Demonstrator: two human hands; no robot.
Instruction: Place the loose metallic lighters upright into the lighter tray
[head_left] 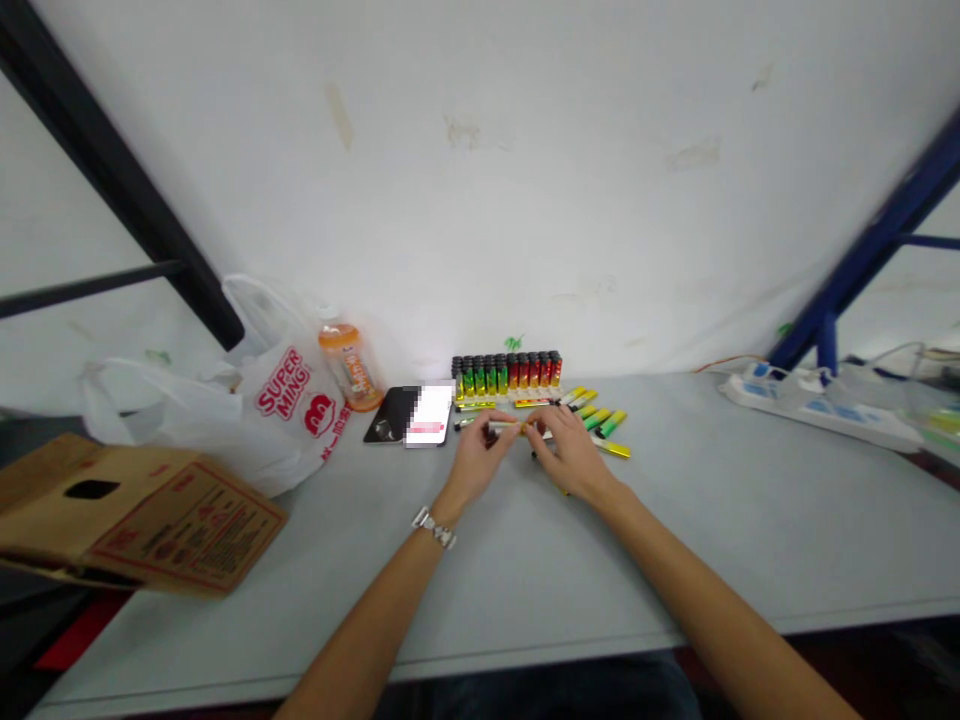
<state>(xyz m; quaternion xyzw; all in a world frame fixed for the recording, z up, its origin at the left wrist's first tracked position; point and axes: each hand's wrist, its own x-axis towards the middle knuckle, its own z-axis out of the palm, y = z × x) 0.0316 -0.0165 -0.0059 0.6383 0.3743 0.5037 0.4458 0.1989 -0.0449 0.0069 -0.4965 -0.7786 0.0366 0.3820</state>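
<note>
My left hand (480, 452) pinches one end of a slim white tube (504, 425). At the tube's yellowish other end, the fingertips of my right hand (566, 445) are closed together. Just beyond my hands stand tight rows of black-topped tubes (506, 375), green-and-yellow on the left and red-and-yellow on the right. Several loose tubes (611, 424) with green or yellow ends lie to the right of my right hand. More tubes lie flat between my hands and the rows, partly hidden by my fingers.
Left of the rows lies a phone (390, 415) with a lit screen. An orange drink bottle (350, 365) leans beside a white plastic bag (292, 415). A cardboard box (187, 525) sits at the table's left edge, and a white power strip (817, 405) at the right.
</note>
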